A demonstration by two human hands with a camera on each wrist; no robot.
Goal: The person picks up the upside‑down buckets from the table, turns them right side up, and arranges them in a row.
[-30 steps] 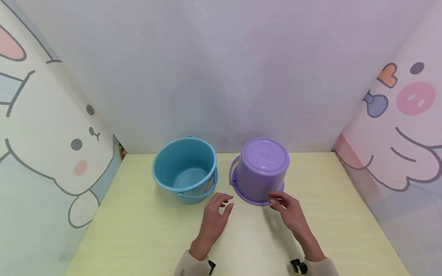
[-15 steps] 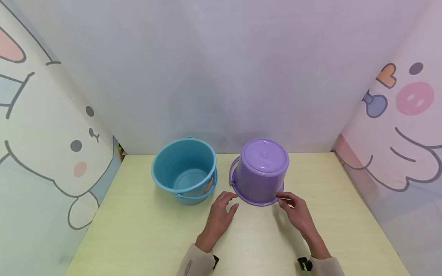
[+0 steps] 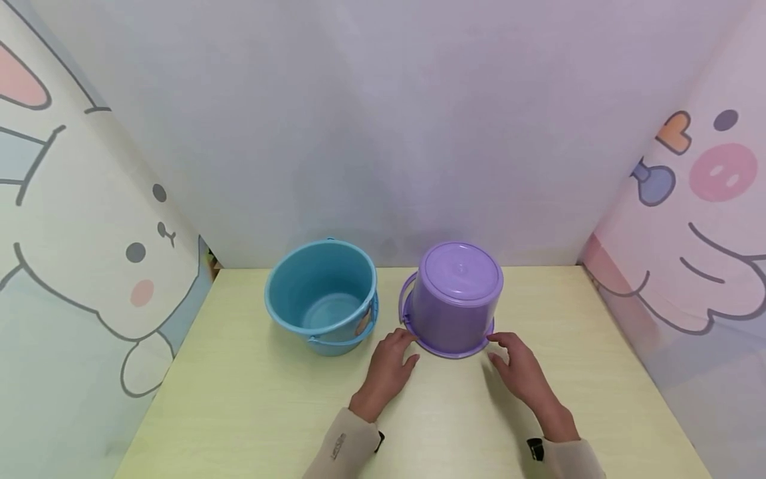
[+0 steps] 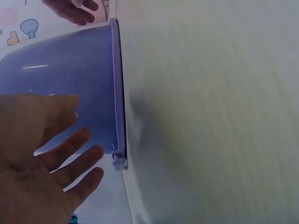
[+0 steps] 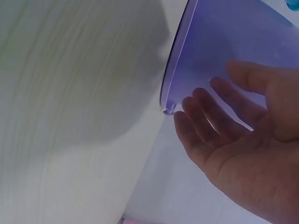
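Observation:
A purple bucket (image 3: 457, 313) stands upside down on the table, its round base up and its rim on the tabletop. Its handle hangs at the left side. My left hand (image 3: 387, 369) is at the bucket's near left rim, fingers loosely bent and thumb apart. On the other side, my right hand (image 3: 519, 369) has its fingertips right at the near right rim. Both wrist views show relaxed, spread fingers beside the purple wall, with nothing between them and the thumb. Left of it, a light blue bucket (image 3: 323, 289) stands upright, its handle lowered toward the front right.
The pale wooden table (image 3: 239, 399) carries both buckets near its back edge. A plain whitish wall (image 3: 383, 133) rises right behind them. Side panels with a cartoon rabbit (image 3: 90, 233) and a cartoon pig (image 3: 706, 233) flank the table.
Both hands have moved. The left hand shifted right and slightly forward toward the purple bucket's rim; the right hand shifted right, to the rim's right side. Both buckets stayed in place.

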